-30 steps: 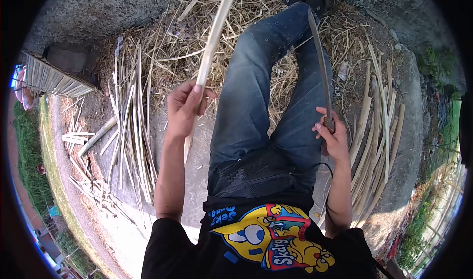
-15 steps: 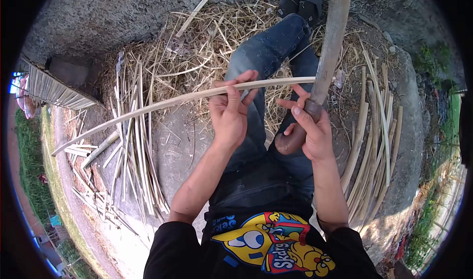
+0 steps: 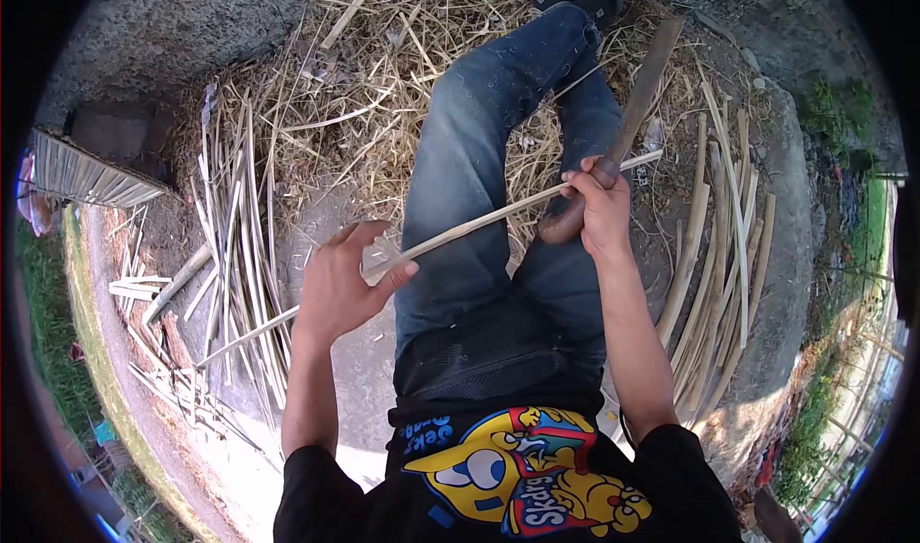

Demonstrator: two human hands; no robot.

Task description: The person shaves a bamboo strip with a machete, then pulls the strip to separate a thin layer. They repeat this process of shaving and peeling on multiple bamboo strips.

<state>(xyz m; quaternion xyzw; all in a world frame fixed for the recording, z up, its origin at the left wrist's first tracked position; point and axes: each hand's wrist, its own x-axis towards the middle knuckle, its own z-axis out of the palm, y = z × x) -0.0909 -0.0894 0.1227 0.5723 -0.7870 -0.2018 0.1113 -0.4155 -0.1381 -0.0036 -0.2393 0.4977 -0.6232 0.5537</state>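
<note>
A long, thin, pale split-bamboo strip [image 3: 479, 221] slants across my lap, its left end lower than its right. My left hand [image 3: 340, 284] is open around the strip, thumb and fingers apart; the strip passes behind the palm. My right hand [image 3: 604, 212] is closed on a large knife by its brown wooden handle [image 3: 563, 225], near where the handle meets the blade. The knife's long, broad blade [image 3: 650, 88] points up and away from me. The strip also runs through my right fingers, crossing beneath the knife, and its end sticks out beyond.
Many split strips [image 3: 249, 246] lie on the ground to the left. Thicker bamboo pieces [image 3: 714, 246] form a bundle on the right. Shavings [image 3: 355, 131] cover the ground around my outstretched legs [image 3: 460, 150]. A rough concrete wall [image 3: 211, 35] stands ahead, with a slatted panel [image 3: 91, 174] at far left.
The strip has swung from across my knees to a steeper slant, its left end nearer me. My left hand has opened and moved left and closer. The knife and right hand are slightly farther away.
</note>
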